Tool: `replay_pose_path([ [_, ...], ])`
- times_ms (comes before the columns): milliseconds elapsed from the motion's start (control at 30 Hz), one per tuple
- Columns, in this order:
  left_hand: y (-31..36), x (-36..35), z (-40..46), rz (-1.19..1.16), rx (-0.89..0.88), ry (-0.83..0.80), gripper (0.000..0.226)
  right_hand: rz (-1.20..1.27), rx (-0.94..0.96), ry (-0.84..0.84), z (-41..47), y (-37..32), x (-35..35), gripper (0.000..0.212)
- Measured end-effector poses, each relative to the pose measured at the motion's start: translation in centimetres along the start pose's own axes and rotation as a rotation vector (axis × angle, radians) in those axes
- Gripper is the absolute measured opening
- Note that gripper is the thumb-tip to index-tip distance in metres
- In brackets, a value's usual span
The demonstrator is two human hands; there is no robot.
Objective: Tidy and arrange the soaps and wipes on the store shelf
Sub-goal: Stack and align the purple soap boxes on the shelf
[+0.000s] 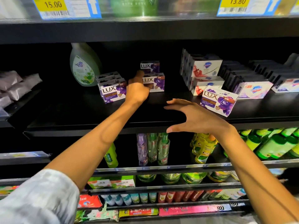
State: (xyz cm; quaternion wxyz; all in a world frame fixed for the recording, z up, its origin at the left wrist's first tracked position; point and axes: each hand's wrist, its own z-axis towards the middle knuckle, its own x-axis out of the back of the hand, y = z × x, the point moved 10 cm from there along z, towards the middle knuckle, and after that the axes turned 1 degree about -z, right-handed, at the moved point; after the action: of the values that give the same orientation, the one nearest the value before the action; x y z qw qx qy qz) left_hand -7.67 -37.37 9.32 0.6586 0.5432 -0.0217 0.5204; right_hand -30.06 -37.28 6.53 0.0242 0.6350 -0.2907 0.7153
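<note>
On the black shelf (100,117) stand purple-and-white Lux soap boxes. My left hand (137,90) reaches deep in and grips the lower box of a two-high Lux stack (156,82); the upper box (150,66) sits behind and above it. Another Lux stack (111,88) stands just left of that hand. My right hand (192,116) hovers spread and empty above the shelf's front edge. A single tilted Lux box (218,100) lies to its right. Behind that are red-and-white Safeguard boxes (204,71) and pale purple ones (254,89).
A green-labelled bottle (83,67) stands at the back left. Grey wipe packs (14,85) lie at the far left. Black trays (252,71) fill the back right. Lower shelves hold green and purple bottles (152,149). Price labels (53,5) run along the shelf above.
</note>
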Motion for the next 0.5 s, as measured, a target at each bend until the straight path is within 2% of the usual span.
replay_pose_path([
  [233,-0.8,-2.0,4.6,0.019,0.058,0.042,0.047,-0.011,0.016,0.003,0.5,0.6,-0.2,0.09],
  [433,-1.9,-3.0,7.1,-0.058,0.078,0.091,0.063,-0.009,0.037,0.013,0.7,0.7,-0.1,0.091],
  [500,-2.5,-3.0,7.7,-0.1,0.09,0.122,0.061,-0.014,0.04,0.013,0.7,0.6,-0.1,0.091],
])
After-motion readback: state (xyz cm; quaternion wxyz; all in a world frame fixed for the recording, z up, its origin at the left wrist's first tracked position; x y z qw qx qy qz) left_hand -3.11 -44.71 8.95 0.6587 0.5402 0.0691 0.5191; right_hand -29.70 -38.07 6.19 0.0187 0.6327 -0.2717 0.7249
